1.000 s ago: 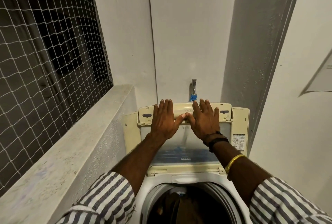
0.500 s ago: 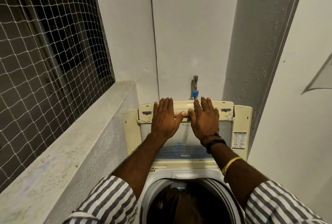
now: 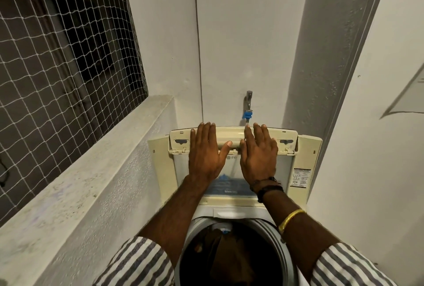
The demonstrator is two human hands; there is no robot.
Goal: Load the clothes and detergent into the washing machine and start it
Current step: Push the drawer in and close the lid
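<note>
One raised lid [image 3: 231, 135] of the washing machine [image 3: 229, 212] is pressed by two hands, the left hand [image 3: 205, 155] and right hand [image 3: 258, 157], fingers [image 3: 207, 131] held straight.

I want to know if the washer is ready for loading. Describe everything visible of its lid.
The lid is yellowed cream plastic framing a clear window panel with faint blue print. It stands raised, nearly upright, at the back of the machine, just below the wall tap, leaving the drum opening uncovered. A moulded handle bar runs along its top edge, and a printed label sits on its right side. The left hand and right hand press flat on it, fingers straight.
</note>
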